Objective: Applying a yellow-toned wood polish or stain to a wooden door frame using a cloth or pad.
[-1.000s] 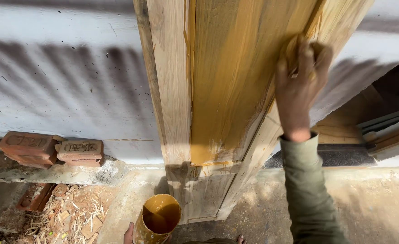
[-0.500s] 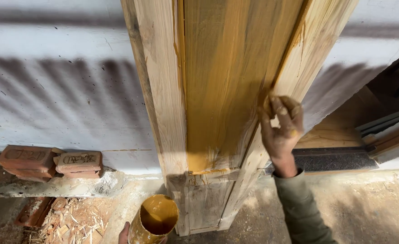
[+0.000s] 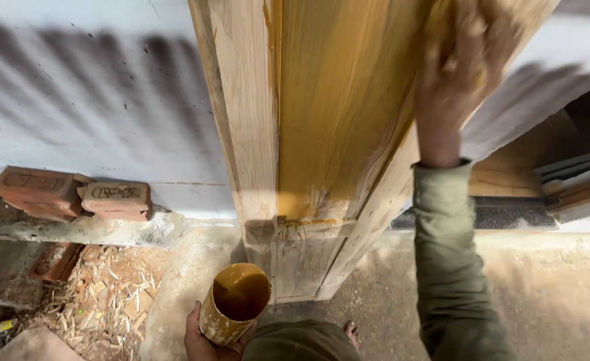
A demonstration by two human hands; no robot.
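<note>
Since half a second ago the right hand (image 3: pixel 456 80) has swept back up the tall upright wooden door frame (image 3: pixel 321 134), from low by the frame's right edge to near the top of view, where it is blurred with motion. It seems to press a yellowish wad of cloth (image 3: pixel 472 47) to the wood, though the blur keeps me from telling how the grip closes on it. The broad middle panel is wet with ochre-yellow stain, while the pale left board (image 3: pixel 245 120) and the short bottom section (image 3: pixel 305 257) are bare. To my eye the work goes best in long strokes along the grain, overlapping the wet band and not letting stain run over the panel's left edge onto the raw board. Behind stands the white ribbed wall (image 3: pixel 94 87), close enough to catch stray smears. Room is open to the right, over the concrete floor (image 3: pixel 562 287); to the left, two red bricks (image 3: pixel 71 194) sit on a ledge above scattered wood chips (image 3: pixel 101 294). Low down, the left hand (image 3: pixel 204 334) is clenched around the stain-smeared cylindrical can (image 3: pixel 234 301), held just before the frame's foot, near a bare toe (image 3: pixel 352 330).
</note>
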